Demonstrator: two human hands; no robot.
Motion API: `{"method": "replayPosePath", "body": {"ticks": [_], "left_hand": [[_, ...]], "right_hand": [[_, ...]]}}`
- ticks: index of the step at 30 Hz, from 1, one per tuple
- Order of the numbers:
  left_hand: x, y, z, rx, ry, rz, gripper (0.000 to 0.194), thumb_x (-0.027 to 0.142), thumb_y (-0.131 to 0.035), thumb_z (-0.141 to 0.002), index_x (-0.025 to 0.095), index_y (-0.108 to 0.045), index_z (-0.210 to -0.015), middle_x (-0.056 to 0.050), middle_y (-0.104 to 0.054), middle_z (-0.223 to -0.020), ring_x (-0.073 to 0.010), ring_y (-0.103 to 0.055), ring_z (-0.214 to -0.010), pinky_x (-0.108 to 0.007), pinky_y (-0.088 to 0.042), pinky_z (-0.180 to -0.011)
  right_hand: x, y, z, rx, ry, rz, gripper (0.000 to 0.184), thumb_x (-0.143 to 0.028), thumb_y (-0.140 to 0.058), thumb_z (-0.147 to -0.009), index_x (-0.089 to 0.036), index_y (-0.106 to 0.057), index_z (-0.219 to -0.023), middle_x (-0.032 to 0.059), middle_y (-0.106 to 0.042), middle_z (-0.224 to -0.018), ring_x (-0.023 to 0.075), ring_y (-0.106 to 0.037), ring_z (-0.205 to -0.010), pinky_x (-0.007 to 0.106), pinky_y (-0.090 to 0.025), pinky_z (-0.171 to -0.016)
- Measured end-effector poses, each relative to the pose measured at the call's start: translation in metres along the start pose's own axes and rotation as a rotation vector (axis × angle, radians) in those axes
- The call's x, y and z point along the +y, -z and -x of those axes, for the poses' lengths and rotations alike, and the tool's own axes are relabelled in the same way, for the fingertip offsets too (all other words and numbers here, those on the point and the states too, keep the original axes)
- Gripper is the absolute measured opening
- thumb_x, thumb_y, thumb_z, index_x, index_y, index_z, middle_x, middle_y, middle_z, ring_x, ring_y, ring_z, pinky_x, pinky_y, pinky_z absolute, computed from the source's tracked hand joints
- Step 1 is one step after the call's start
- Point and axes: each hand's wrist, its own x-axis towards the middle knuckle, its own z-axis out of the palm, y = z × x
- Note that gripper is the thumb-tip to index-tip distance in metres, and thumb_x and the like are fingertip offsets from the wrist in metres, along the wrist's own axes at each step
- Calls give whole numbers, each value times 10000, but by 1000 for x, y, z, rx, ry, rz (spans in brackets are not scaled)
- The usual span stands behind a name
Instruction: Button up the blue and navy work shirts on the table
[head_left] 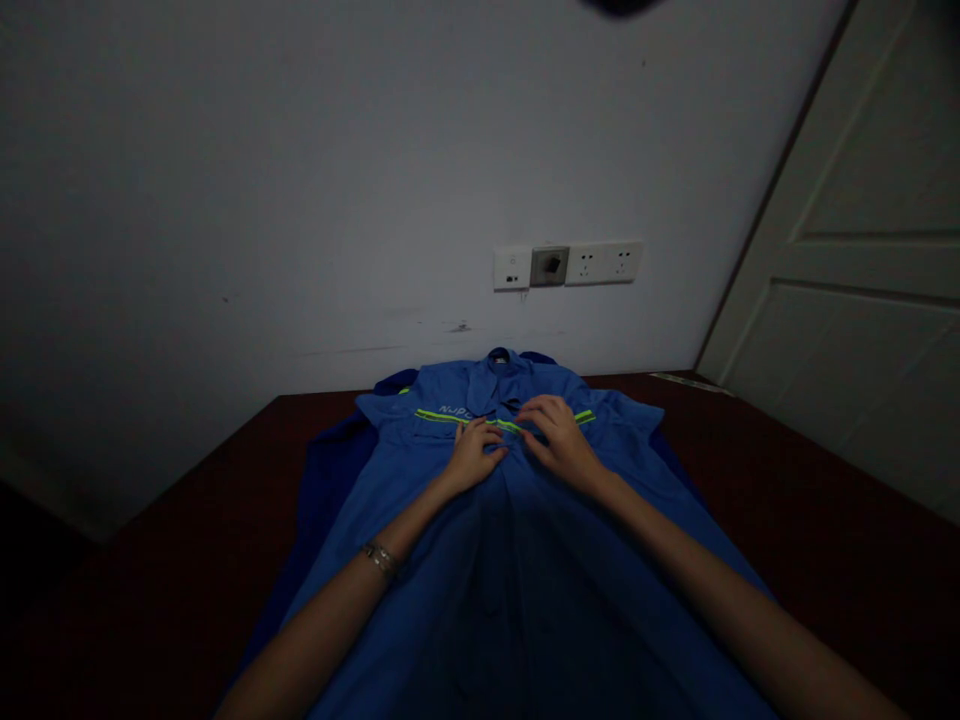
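A light-blue short-sleeved work garment (420, 500) lies spread out, front side up, with its collar (510, 370) towards the wall. A yellow-green stripe (431, 414) crosses its chest, below white lettering (454, 410). My left hand (475, 455) rests on the chest just under the stripe, palm down, its fingers apart. To the right of the front opening, my right hand (559, 440) hovers over or touches the cloth with bent, parted fingers; nothing shows in them. Under the light-blue garment lies a darker blue garment (334, 490), its edge showing at the left.
Both garments lie on a dark reddish-brown table (225, 510) against a grey-white wall (300, 200). White sockets (604, 263) and a grey switch plate (550, 266) are set in the wall. At the right stands a pale panelled door (862, 300). The light is dim.
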Motion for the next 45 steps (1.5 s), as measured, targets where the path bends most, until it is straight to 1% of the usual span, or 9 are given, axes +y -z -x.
{"method": "replayPosePath", "body": {"ticks": [3, 6, 11, 18, 26, 29, 37, 41, 45], "left_hand": [[-1, -2, 1, 20, -7, -2, 131, 246, -584, -722, 233, -689, -800, -23, -648, -1000, -244, -424, -1155, -493, -173, -1020], [-2, -4, 1, 33, -14, -16, 143, 243, -576, -720, 233, -691, -804, -23, -652, -981, -246, -432, -1142, -493, -186, -1015], [-2, -6, 1, 16, -34, -50, 159, 228, -572, -712, 240, -697, -809, -22, -647, -999, -251, -428, -1133, -495, -197, -1008], [-1, -7, 1, 18, -58, -82, 172, 198, -568, -703, 237, -697, -810, -22, -647, -986, -246, -426, -1130, -494, -197, -1006], [1, -8, 3, 4, -81, -90, 194, 185, -555, -711, 229, -696, -837, -27, -642, -1005, -251, -416, -1135, -485, -193, -1011], [2, -8, 3, -11, -90, -93, 199, 189, -552, -720, 226, -694, -854, -32, -640, -1016, -250, -421, -1125, -473, -210, -1006], [5, -5, 4, -55, -76, -96, 176, 241, -574, -732, 224, -678, -872, -47, -631, -1020, -252, -426, -1123, -489, -179, -1017], [10, -9, 7, -10, -91, -187, 250, 328, -609, -717, 213, -647, -936, -61, -624, -965, -254, -449, -1072, -489, -155, -1026], [14, -13, 9, 47, -74, -240, 238, 323, -578, -748, 202, -633, -945, -58, -623, -886, -240, -469, -1018, -483, -156, -1025]], "right_hand": [[-5, -4, 1, -76, 27, 10, 198, -172, -480, -814, -177, -550, -1000, 75, -604, -940, 213, -473, -980, 427, -345, -902], [-9, -11, 6, -123, 23, 58, 246, -169, -464, -824, -168, -523, -1062, 83, -615, -944, 213, -482, -985, 451, -305, -942], [-9, -20, 10, -134, 53, 166, 285, -155, -422, -841, -154, -506, -1114, 108, -614, -985, 220, -475, -1002, 476, -263, -967], [-6, -21, 12, -190, 133, 226, 327, -123, -396, -846, -144, -484, -1160, 103, -604, -1027, 226, -458, -1021, 498, -238, -976], [1, -23, 12, -191, 205, 238, 299, -127, -390, -849, -136, -499, -1126, 105, -611, -998, 226, -456, -1026, 492, -255, -971], [2, -22, 11, -208, 206, 237, 293, -123, -392, -848, -133, -498, -1121, 102, -608, -1004, 228, -449, -1036, 487, -257, -971], [3, -21, 11, -196, 196, 184, 248, -130, -389, -843, -120, -519, -1054, 112, -587, -939, 217, -451, -971, 401, -346, -882], [1, -22, 13, -213, 180, 159, 253, -88, -400, -812, -109, -524, -1031, 108, -568, -932, 224, -436, -958, 387, -344, -866], [-1, -22, 13, -221, 141, 148, 241, -73, -404, -792, -110, -532, -992, 112, -554, -911, 228, -430, -940, 376, -346, -844]]}}
